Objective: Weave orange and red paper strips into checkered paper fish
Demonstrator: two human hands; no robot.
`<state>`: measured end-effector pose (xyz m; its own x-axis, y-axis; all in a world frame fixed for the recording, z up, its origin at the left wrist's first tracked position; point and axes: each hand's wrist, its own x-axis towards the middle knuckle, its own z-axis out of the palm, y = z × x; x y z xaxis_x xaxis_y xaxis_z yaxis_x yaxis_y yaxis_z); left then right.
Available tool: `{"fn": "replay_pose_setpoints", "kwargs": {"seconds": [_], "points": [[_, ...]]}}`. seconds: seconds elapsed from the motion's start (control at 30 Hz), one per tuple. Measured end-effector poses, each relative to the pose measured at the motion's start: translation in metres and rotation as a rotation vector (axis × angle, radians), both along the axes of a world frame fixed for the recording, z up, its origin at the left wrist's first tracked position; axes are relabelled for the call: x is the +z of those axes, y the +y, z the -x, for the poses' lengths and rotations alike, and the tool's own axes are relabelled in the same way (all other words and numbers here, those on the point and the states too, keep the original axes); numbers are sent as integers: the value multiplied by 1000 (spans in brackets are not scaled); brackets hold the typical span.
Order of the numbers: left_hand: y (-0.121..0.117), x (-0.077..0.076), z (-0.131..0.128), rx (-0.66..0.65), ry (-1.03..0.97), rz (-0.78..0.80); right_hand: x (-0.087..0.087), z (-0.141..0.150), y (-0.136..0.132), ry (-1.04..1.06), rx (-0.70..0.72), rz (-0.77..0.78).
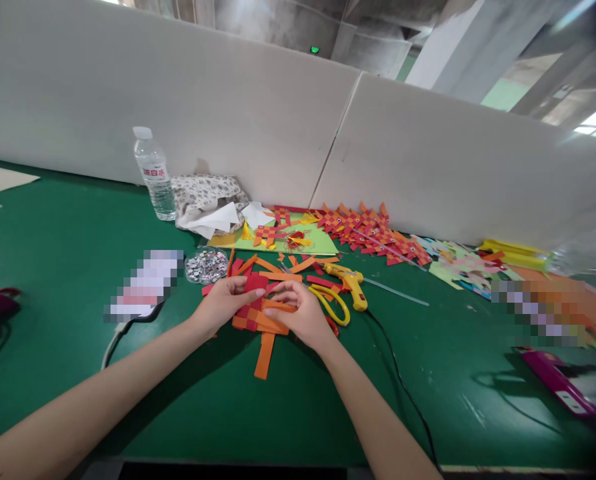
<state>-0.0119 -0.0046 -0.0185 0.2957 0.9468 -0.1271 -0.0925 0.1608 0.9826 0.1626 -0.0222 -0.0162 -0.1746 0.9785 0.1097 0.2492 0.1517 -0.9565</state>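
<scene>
A weave of red and orange paper strips [261, 319] lies on the green table [68, 280], one orange strip hanging toward me. My left hand [225, 301] rests on the weave's left side, fingers pinched on a red strip [256, 283]. My right hand [302, 312] presses on the weave's right side, fingers curled onto the strips. Loose red and orange strips [288, 267] lie just behind both hands.
Yellow scissors [332, 301] and a yellow glue gun [349, 281] with its black cord lie right of my hands. A dish of googly eyes [207, 265], a water bottle [154, 175], finished woven pieces [365, 230] and a white partition stand behind. Purple objects sit at both table edges.
</scene>
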Motion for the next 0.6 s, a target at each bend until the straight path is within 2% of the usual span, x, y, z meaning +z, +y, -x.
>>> {"fn": "replay_pose_setpoints", "kwargs": {"seconds": [0.17, 0.4, 0.6], "points": [[1, 0, 1, 32, 14, 15, -3, -2, 1, -20, 46, 21], [1, -2, 0, 26, -19, 57, -1, -3, 1, -13, 17, 54], [-3, -3, -2, -21, 3, -21, 6, -2, 0, -46, 32, 8]]}}
